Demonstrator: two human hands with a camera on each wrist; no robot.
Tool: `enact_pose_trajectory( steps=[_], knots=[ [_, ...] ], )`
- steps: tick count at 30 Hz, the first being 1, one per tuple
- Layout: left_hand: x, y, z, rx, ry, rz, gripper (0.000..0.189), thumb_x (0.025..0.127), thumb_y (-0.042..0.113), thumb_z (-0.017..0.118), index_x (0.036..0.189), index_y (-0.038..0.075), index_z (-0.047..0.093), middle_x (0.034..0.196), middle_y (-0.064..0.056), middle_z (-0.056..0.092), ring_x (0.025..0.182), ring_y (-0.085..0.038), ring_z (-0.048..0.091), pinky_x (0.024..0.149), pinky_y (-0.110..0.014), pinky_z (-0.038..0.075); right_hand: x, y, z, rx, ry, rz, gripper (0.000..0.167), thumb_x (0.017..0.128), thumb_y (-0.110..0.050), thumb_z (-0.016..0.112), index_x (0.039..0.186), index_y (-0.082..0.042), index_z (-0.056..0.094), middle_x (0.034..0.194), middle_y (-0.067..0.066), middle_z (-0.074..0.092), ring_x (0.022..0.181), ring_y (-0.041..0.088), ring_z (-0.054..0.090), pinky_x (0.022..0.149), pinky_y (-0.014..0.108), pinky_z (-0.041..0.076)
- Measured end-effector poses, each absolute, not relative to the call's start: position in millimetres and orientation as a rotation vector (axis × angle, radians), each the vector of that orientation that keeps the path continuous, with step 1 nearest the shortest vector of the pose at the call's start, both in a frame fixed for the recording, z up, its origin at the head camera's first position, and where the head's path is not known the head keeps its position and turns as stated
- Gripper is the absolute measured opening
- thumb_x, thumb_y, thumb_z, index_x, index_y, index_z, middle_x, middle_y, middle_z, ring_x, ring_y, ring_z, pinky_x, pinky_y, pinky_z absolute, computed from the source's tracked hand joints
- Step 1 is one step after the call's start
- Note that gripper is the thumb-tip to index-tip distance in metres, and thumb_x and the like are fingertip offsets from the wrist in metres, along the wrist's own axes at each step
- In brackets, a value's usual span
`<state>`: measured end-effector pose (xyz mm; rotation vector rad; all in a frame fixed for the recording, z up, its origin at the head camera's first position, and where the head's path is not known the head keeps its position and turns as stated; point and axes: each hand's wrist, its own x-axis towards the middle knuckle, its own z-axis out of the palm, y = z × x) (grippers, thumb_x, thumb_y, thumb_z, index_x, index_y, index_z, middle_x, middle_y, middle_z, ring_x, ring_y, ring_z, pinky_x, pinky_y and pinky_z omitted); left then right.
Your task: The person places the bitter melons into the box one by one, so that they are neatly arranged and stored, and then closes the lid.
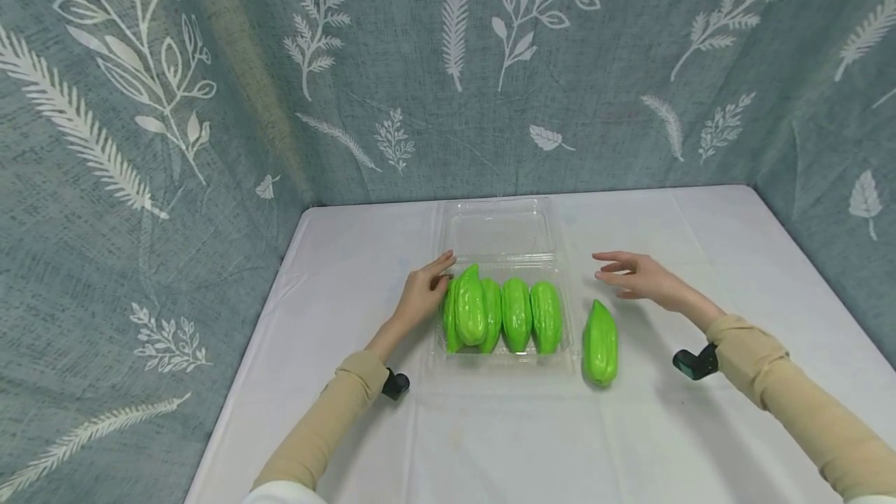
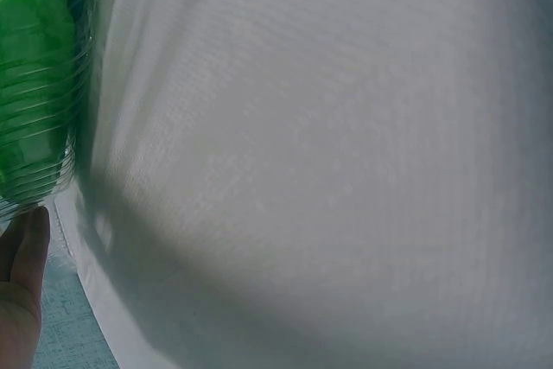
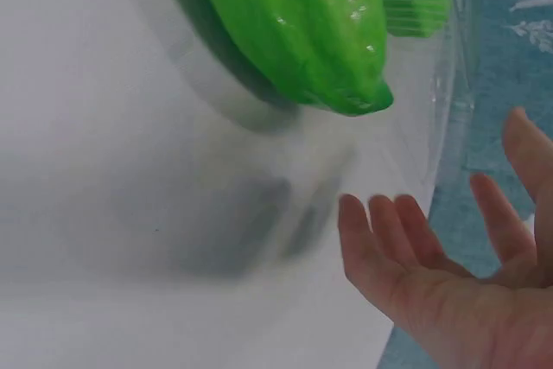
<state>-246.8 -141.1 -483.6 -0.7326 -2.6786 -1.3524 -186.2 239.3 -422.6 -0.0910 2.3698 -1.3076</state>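
A clear plastic clamshell box [image 1: 504,358] stands with its lid [image 1: 498,229] folded back. Several green ridged bitter gourds [image 1: 516,316] lie in it side by side, one of them [image 1: 471,309] on top of the others at the left. Against the box's left side is my left hand [image 1: 418,295], its fingertips at the upper left rim; the left wrist view shows a fingertip [image 2: 36,218] touching the box wall. My right hand [image 1: 640,280] hovers with spread fingers and holds nothing. Just below it, a single bitter gourd [image 1: 600,344] lies on the table right of the box.
The table [image 1: 518,442] has a white cover. Blue-grey leaf-patterned curtains [image 1: 420,37] hang behind it and at both sides. Dark wrist cameras [image 1: 396,386] are worn under both forearms.
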Motion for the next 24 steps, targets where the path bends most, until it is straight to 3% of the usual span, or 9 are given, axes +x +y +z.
enact_pose_trajectory(
  steps=[10,16,21,24],
  knots=[
    [-247,-141,-483,-0.716,-2.691,-1.350,0.039,0.090,-0.006,0.051,0.128,-0.004,0.055,0.141,-0.014,0.049,0.117,-0.029,0.060,0.078,-0.029,0.057,-180,241,-434,-0.203,2.177,-1.164,0.061,0.092,-0.030,0.061,0.143,-0.004,0.040,0.140,0.032,0.041,0.127,0.042,0.046,0.094,0.044,0.053],
    [-249,-141,-485,-0.720,-2.697,-1.367,0.039,0.090,-0.005,0.051,0.129,-0.003,0.055,0.142,-0.014,0.048,0.119,-0.028,0.058,0.087,-0.035,0.057,-177,237,-436,-0.264,2.168,-1.087,0.057,0.088,-0.029,0.067,0.137,-0.006,0.049,0.134,0.027,0.046,0.111,0.030,0.053,0.080,0.031,0.056],
    [-250,-141,-484,-0.714,-2.706,-1.369,0.039,0.091,-0.004,0.051,0.130,-0.002,0.054,0.142,-0.013,0.048,0.123,-0.028,0.055,0.089,-0.036,0.056,-175,233,-435,-0.313,2.177,-1.049,0.051,0.087,-0.028,0.068,0.131,-0.007,0.056,0.136,0.026,0.046,0.118,0.042,0.051,0.079,0.030,0.054],
    [-250,-141,-483,-0.707,-2.704,-1.368,0.039,0.091,-0.005,0.051,0.130,-0.002,0.055,0.142,-0.013,0.048,0.122,-0.028,0.056,0.087,-0.035,0.057,-175,232,-435,-0.304,2.175,-1.048,0.047,0.086,-0.026,0.068,0.127,-0.005,0.058,0.130,0.023,0.051,0.114,0.037,0.055,0.079,0.030,0.055]
  ],
)
